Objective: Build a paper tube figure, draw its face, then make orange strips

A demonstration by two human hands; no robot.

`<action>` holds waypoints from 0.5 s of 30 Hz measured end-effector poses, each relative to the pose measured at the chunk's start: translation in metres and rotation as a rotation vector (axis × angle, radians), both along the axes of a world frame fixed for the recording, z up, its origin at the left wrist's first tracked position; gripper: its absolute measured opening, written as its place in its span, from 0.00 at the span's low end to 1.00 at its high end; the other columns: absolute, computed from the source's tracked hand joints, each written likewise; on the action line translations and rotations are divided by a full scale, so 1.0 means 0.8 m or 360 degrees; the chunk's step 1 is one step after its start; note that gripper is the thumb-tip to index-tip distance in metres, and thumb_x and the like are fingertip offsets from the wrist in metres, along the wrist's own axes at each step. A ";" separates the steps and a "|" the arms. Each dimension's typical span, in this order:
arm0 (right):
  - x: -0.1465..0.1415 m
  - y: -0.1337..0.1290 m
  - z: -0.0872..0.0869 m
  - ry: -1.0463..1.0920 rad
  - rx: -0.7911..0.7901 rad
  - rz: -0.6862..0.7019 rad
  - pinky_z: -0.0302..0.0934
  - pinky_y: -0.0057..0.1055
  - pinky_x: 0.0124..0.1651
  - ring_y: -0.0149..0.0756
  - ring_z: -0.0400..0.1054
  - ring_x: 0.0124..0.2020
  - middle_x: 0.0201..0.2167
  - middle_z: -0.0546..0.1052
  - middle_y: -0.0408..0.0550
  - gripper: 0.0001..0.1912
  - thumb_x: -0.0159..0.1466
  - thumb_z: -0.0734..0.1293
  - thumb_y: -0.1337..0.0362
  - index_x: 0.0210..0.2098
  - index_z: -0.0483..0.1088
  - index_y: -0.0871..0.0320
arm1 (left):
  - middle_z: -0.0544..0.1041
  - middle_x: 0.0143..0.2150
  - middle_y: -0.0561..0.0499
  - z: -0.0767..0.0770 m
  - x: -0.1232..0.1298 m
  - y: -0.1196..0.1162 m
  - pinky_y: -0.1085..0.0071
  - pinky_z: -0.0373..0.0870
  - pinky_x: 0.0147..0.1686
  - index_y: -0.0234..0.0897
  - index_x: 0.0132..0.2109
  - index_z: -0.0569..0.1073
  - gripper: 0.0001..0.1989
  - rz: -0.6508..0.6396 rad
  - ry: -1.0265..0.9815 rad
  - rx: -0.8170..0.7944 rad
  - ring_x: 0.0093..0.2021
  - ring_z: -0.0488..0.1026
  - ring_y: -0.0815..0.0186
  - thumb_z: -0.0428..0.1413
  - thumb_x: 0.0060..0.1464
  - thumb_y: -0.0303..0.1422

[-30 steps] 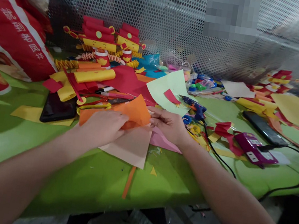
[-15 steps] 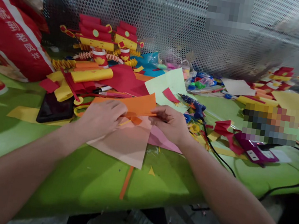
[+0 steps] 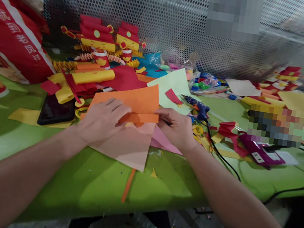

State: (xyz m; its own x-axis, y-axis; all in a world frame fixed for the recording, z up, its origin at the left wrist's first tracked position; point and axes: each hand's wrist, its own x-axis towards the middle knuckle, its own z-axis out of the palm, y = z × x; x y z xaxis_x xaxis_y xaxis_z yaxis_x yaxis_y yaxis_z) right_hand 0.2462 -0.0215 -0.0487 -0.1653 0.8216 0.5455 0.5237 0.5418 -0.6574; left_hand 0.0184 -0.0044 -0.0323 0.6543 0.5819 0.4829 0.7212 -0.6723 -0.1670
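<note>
An orange sheet of paper (image 3: 131, 97) with a folded strip along its near edge lies between my hands. My left hand (image 3: 107, 117) is closed on its left part, with the fingertips at the fold. At the right end of the fold, my right hand (image 3: 177, 127) pinches the paper between thumb and fingers. Beneath is a pale pink sheet (image 3: 132, 147), and a darker pink sheet (image 3: 165, 142) pokes out by my right wrist. A narrow orange strip (image 3: 128, 186) lies nearer the table edge.
Left of my hands are a black phone (image 3: 56, 111) and a yellow paper roll (image 3: 93, 76). Red-and-yellow paper figures (image 3: 97, 39) stand behind. A blue glue gun (image 3: 196, 104), its cord, and a purple power strip (image 3: 262, 151) lie to the right on the green table (image 3: 168, 192).
The orange sheet has come closer and its folded near strip now shows as a wider flat band. My left fingers have shifted slightly along it; the right hand stays at the right edge.
</note>
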 end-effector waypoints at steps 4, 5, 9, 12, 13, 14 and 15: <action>0.002 0.003 -0.005 -0.0005 -0.0027 -0.0043 0.70 0.34 0.40 0.36 0.75 0.35 0.35 0.80 0.43 0.14 0.53 0.63 0.72 0.37 0.74 0.53 | 0.75 0.34 0.46 0.001 0.000 0.001 0.67 0.64 0.31 0.38 0.36 0.71 0.07 -0.0088 -0.0056 -0.0092 0.36 0.71 0.59 0.52 0.53 0.36; 0.002 0.004 -0.006 0.0009 -0.0028 -0.0050 0.70 0.34 0.40 0.36 0.75 0.35 0.36 0.80 0.43 0.14 0.53 0.63 0.71 0.37 0.74 0.53 | 0.75 0.33 0.47 0.001 -0.001 0.001 0.67 0.64 0.30 0.39 0.35 0.71 0.07 -0.0102 -0.0087 -0.0098 0.35 0.71 0.60 0.52 0.54 0.36; 0.003 0.005 -0.008 0.0079 -0.0027 -0.0043 0.71 0.34 0.41 0.37 0.76 0.38 0.37 0.80 0.44 0.12 0.54 0.63 0.70 0.37 0.73 0.53 | 0.74 0.30 0.48 -0.001 -0.002 0.002 0.68 0.62 0.29 0.39 0.31 0.69 0.09 -0.0153 -0.0138 0.0027 0.32 0.69 0.63 0.51 0.57 0.37; 0.004 0.006 -0.009 0.0103 -0.0043 -0.0020 0.71 0.35 0.42 0.37 0.76 0.39 0.37 0.80 0.44 0.12 0.55 0.63 0.70 0.38 0.73 0.53 | 0.75 0.30 0.48 0.001 -0.002 0.001 0.67 0.62 0.29 0.40 0.29 0.69 0.10 -0.0198 -0.0135 0.0028 0.31 0.69 0.63 0.49 0.58 0.34; 0.004 0.006 -0.010 0.0105 -0.0045 -0.0014 0.71 0.35 0.42 0.37 0.76 0.40 0.37 0.80 0.45 0.12 0.55 0.63 0.70 0.38 0.72 0.53 | 0.75 0.30 0.47 0.002 -0.002 0.000 0.67 0.61 0.28 0.40 0.29 0.69 0.10 -0.0214 -0.0147 0.0020 0.31 0.69 0.63 0.48 0.58 0.32; 0.004 0.006 -0.010 0.0102 -0.0038 -0.0008 0.71 0.35 0.42 0.37 0.76 0.40 0.38 0.80 0.45 0.12 0.55 0.63 0.70 0.38 0.72 0.54 | 0.75 0.30 0.47 0.003 -0.001 0.000 0.67 0.60 0.28 0.40 0.28 0.69 0.11 -0.0237 -0.0164 0.0031 0.30 0.69 0.62 0.48 0.58 0.31; 0.004 0.006 -0.010 0.0095 -0.0021 -0.0008 0.71 0.35 0.42 0.37 0.76 0.39 0.37 0.80 0.46 0.12 0.55 0.63 0.69 0.38 0.72 0.54 | 0.76 0.30 0.47 0.004 -0.001 -0.001 0.67 0.60 0.27 0.40 0.28 0.70 0.11 -0.0267 -0.0177 0.0066 0.30 0.69 0.62 0.48 0.57 0.30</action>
